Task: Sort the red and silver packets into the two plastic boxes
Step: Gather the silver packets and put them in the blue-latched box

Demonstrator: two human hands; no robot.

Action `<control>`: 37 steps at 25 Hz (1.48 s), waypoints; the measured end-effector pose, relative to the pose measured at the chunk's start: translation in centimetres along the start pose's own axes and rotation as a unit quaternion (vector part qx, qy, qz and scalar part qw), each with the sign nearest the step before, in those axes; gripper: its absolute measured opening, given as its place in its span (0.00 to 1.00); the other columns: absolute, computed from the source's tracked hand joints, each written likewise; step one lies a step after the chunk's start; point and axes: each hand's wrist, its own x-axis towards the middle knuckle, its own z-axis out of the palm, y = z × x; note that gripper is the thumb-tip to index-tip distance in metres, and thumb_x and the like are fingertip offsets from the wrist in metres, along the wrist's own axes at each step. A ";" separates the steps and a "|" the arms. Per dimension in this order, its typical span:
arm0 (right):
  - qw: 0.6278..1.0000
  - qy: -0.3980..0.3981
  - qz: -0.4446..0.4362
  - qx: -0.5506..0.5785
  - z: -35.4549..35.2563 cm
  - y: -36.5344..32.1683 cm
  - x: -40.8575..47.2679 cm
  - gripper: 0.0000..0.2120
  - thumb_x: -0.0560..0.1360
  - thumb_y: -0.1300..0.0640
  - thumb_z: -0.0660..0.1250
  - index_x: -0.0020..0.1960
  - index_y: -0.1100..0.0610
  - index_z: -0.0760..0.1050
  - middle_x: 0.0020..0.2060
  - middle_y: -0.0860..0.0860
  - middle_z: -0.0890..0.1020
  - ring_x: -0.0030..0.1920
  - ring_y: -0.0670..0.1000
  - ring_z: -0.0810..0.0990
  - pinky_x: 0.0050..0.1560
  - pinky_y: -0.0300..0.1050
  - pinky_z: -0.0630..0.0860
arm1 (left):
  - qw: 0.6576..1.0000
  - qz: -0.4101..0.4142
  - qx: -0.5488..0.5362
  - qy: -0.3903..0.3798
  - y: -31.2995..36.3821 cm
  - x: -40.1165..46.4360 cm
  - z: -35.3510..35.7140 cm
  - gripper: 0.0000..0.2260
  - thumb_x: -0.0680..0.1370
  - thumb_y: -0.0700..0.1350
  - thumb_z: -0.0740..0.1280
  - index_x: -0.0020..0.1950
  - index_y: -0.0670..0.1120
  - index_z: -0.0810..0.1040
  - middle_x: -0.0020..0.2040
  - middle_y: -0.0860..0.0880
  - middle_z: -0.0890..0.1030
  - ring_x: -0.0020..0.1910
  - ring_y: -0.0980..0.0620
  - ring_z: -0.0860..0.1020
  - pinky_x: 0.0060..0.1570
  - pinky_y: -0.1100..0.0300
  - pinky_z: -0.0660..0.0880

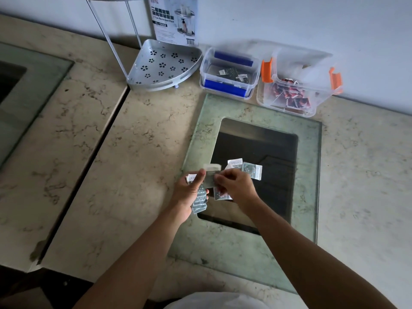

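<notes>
View from above of a marble counter (138, 134) with a green-tinted glass panel (310, 175) set over a dark opening. Both bare hands meet over the panel's left edge. The left hand (191, 190) is curled around a fanned stack of silver packets (199, 200), thumb pressed on top. The right hand (236, 186) pinches one silver packet (210, 175) between fingertips, touching the stack. More loose silver packets (252, 169) lie on the glass just beyond the hands; their print is too small to read. At the wall stand two clear plastic boxes: the blue-latched box (229, 73) holds a few silver packets, the orange-latched box (296, 85) beside it holds red packets (289, 97). To the left is a metal corner shelf (162, 65) with flower-shaped holes, and behind it its packaging card (174, 21) with mostly illegible writing.
</notes>
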 end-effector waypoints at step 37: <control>0.894 0.125 -0.103 -0.418 -8.9 3.3 3.5 0.19 0.75 0.49 0.71 0.63 0.52 0.75 0.60 0.54 0.72 0.61 0.57 0.69 0.60 0.51 0.72 | 0.980 -0.082 0.089 -0.159 0.1 2.0 4.9 0.25 0.67 0.30 0.67 0.63 0.44 0.79 0.51 0.40 0.85 0.46 0.41 0.85 0.40 0.55 0.80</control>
